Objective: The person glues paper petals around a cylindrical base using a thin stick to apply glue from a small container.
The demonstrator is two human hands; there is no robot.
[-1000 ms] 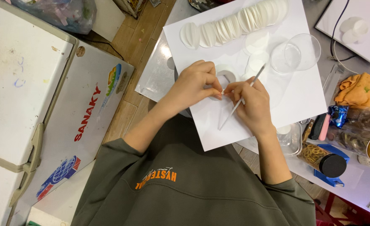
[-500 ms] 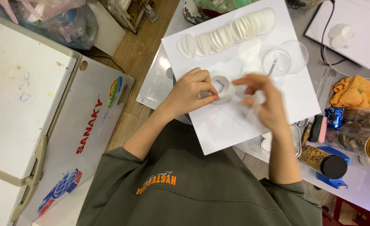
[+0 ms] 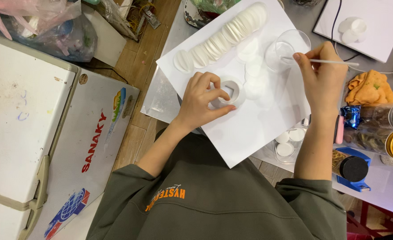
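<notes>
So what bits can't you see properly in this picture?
Head view, the only one:
- Ring: near side hidden by the left hand.
- Stick: middle hidden behind right hand fingers.
- Clear cup: contents too faint to tell.
- Jars: cut off by the right edge.

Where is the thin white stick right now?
In the head view, the stick is at the upper right, pinched in the right hand, its tip reaching the clear cup on the white sheet.
</notes>
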